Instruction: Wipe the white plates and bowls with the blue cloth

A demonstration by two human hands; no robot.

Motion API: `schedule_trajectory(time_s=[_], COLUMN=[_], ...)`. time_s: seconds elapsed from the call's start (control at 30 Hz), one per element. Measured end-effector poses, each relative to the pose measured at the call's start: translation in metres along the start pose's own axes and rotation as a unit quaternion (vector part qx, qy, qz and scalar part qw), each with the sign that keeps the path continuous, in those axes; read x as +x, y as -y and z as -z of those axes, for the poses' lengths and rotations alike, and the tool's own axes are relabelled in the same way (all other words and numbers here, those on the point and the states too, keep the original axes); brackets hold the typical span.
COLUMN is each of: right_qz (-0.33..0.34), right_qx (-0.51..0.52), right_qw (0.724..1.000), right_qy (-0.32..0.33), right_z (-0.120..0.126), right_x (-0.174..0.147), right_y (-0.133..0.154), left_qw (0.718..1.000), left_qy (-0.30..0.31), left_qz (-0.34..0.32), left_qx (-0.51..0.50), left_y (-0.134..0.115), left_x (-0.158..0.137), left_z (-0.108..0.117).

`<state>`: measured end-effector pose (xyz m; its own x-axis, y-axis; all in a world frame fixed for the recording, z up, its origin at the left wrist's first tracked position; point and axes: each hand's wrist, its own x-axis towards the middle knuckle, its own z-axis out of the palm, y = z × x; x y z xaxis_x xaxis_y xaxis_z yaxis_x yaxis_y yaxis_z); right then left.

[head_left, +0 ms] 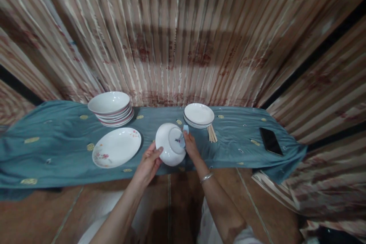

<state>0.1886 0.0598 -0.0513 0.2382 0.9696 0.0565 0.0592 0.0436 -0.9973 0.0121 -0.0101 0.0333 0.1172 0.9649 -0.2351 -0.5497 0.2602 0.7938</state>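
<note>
Closest to the lens are the two bare forearms, the right one wearing a thin silver bangle (206, 177). Between the hands sits a white round ceramic bowl (170, 144), tipped so its foot ring faces up toward the camera, hovering at the near edge of the surface. The left hand (148, 164) has its grip closed on the rim, thumb over the outside. The right hand (191, 145) steadies the other side, and its fingers seem to pinch a small pale-blue piece (185, 129) against the bowl; can't tell what that is.

Biggest thing around is the long teal cloth-covered surface (57, 148). Left of the grip: a stack of white bowls with reddish rims (111, 108), and nearer, a white oval plate with a pink floral print (116, 147). Just behind the right hand: a stack of small white saucers (199, 115) with a bundle of pale wooden chopsticks (212, 133) beside it. Well off to the right lies a black phone (270, 141).

My worry: the bowl hangs partly over the hard floor, held by rim only. A glazed rim is slick, so one slip and it likely drops and cracks.
</note>
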Motion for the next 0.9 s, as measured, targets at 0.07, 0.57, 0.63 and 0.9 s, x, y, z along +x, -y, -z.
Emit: schedule_trajectory(time_s=[0.07,0.57,0.63,0.9], right_qz=[-0.006,0.095,0.150,0.316], right_qx=[0.014,-0.075,-0.142,-0.291], right_qw=[1.000,0.989,0.976,0.903], right_qy=[-0.014,-0.080,-0.063,0.012], right_z=[-0.003,-0.039,-0.045,-0.051], right_x=[-0.002,-0.052,-0.064,-0.083], right_y=[0.000,-0.002,0.004,0.022], left_qw=[1.000,0.985,0.985,0.993], left_qy=[-0.007,-0.140,-0.138,-0.070], left_qz=[-0.003,-0.018,-0.023,-0.068], left_qx=[-0.008,-0.104,-0.101,-0.062], left_y=[-0.002,-0.010,-0.009,-0.001], left_x=[0.003,0.019,0.020,0.018], left_z=[0.004,0.002,0.001,-0.006])
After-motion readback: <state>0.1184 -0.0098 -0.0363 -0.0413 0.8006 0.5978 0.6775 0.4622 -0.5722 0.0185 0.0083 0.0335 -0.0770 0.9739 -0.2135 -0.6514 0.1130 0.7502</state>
